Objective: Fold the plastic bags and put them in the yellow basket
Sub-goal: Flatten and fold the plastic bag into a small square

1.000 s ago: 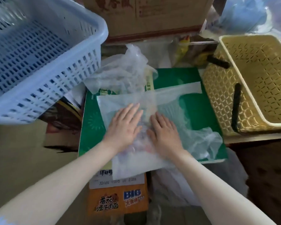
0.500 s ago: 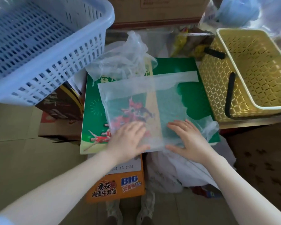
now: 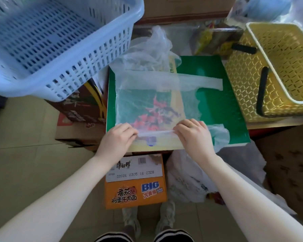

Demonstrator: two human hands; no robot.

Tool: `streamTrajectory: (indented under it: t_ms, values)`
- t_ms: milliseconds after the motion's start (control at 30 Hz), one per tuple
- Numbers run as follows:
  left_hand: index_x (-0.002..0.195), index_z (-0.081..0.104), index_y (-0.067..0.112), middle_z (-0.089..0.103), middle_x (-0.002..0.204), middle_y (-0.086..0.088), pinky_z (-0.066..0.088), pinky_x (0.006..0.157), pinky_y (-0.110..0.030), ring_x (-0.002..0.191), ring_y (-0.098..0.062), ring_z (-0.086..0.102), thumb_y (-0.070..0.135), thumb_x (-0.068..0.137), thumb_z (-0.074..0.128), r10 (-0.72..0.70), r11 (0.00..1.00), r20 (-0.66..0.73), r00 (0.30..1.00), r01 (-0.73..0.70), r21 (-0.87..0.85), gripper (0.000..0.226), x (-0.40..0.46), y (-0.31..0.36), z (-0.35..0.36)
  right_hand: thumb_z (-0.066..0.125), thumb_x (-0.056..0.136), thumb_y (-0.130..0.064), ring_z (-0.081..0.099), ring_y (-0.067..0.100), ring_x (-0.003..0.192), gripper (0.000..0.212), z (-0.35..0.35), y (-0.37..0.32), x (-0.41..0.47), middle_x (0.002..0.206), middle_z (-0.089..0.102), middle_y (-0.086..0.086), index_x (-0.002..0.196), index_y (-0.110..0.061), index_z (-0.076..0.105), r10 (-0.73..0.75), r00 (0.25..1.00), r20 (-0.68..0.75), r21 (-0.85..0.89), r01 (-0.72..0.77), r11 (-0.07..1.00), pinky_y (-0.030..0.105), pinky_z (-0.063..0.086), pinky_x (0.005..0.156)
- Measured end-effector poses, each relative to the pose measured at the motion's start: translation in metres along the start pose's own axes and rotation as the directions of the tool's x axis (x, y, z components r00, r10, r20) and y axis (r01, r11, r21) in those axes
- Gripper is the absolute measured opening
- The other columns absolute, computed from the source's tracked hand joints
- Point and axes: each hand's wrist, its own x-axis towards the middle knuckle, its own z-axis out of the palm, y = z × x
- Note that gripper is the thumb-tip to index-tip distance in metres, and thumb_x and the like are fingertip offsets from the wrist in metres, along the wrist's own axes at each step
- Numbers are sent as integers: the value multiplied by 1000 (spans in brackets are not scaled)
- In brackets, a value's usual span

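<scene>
Both hands are curled over the near edge of a thin translucent plastic bag (image 3: 147, 95): the left hand (image 3: 118, 139) pinches its left end, the right hand (image 3: 193, 135) its right end, with a narrow rolled fold stretched between them. That bag is spread flat on a green printed cardboard box (image 3: 217, 105). A crumpled clear plastic bag (image 3: 147, 51) lies at the box's far edge. To the right a yellow lattice plastic basket (image 3: 248, 81) is seen; to the left, a pale blue slotted basket (image 3: 59, 49).

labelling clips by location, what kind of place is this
Probably a home storeroom or a shop's back corner: stacked cardboard boxes serve as the work surface, with a blue basket and a yellow basket on a tiled floor.
</scene>
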Motion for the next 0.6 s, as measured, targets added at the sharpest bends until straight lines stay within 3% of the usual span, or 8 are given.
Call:
streamTrajectory:
  t_ms: [100, 167, 233, 300, 367, 467, 600]
  values:
    - [75, 62, 4, 58, 74, -7, 43, 65, -27, 73, -20, 52, -3, 74, 66, 48, 998, -74, 996, -45, 39, 9, 0, -2, -8, 58, 77, -9, 54, 26, 60, 7, -1, -9, 8, 69, 58, 4, 70, -11, 57, -7, 994, -113, -80, -2, 997, 33, 36, 57]
    - [74, 57, 5, 55, 72, -7, 37, 66, -24, 73, -19, 46, -7, 75, 53, 89, 993, -81, 993, -82, 87, 13, -1, -9, -7, 63, 66, 0, 51, 27, 60, 15, 1, -12, 8, 67, 54, 5, 72, -11, 55, -14, 994, -108, -197, -7, 980, 34, 33, 58]
    - [78, 54, 5, 57, 74, -9, 34, 67, -27, 74, -25, 49, -12, 70, 45, 3, 991, -25, 1000, 0, 133, 21, -4, -18, -6, 65, 58, 2, 51, 28, 65, 24, 1, -3, -1, 70, 55, 5, 78, -12, 58, 59, 996, -67, -280, -75, 957, 34, 28, 65]
    - [94, 55, 3, 62, 87, -12, 35, 72, -33, 84, -31, 51, -19, 70, 46, -204, 965, 36, 978, 195, 176, 34, -9, -23, -5, 69, 56, 1, 54, 31, 76, 30, -4, 16, -17, 78, 58, 7, 82, -12, 61, 188, 982, -36, -285, -190, 939, 36, 27, 73]
    - [109, 53, 6, 61, 104, -11, 35, 80, -38, 97, -31, 49, -9, 74, 52, -315, 929, 64, 947, 293, 228, 38, -9, -14, -1, 74, 65, -5, 53, 35, 92, 28, -10, 32, -31, 93, 61, 10, 91, -12, 64, 354, 935, 29, -148, -346, 926, 40, 29, 82]
    - [112, 53, 8, 59, 106, -10, 40, 84, -40, 98, -30, 52, 16, 74, 66, -170, 966, 88, 982, 148, 214, 41, 5, 20, 15, 70, 82, -22, 50, 30, 109, 41, -14, 40, -34, 117, 57, 10, 118, -8, 55, 570, 776, 270, 230, -627, 744, 40, 38, 91]
    - [101, 57, 6, 63, 93, -9, 44, 75, -35, 86, -28, 58, 23, 74, 74, -22, 996, 54, 998, 17, 92, 36, 35, 57, 46, 61, 89, -20, 47, 24, 120, 51, -14, 42, -34, 132, 50, 8, 135, -10, 41, 643, 671, 371, 384, -741, 552, 33, 38, 96]
